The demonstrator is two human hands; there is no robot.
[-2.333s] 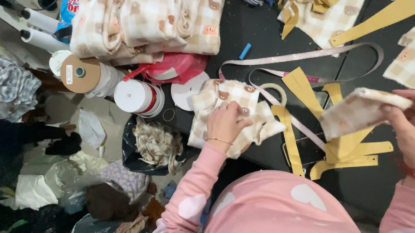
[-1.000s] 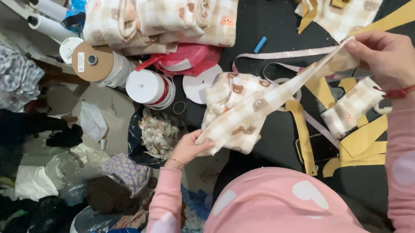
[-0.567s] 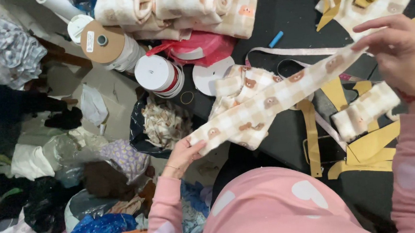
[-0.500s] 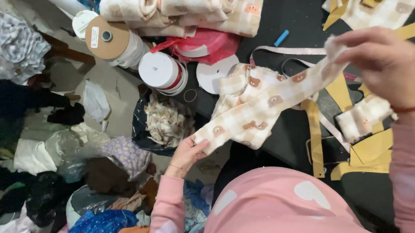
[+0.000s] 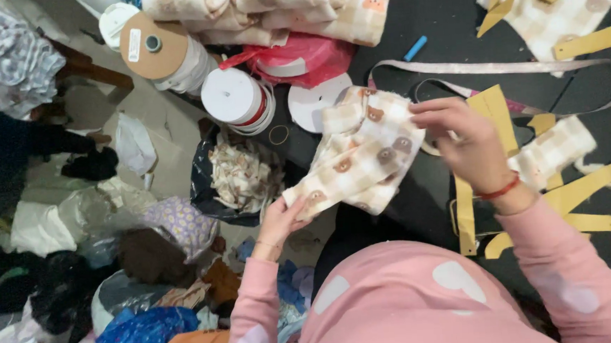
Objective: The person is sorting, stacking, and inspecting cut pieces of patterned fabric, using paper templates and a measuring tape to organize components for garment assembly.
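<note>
Pinching a checked strip at both ends: left hand grips low, right hand grips over the bench.

The folded bear-print fabric stack is cut off by the top edge (as is the yellow pattern strip at right), while the right hand hides the cloth beneath it.
</note>
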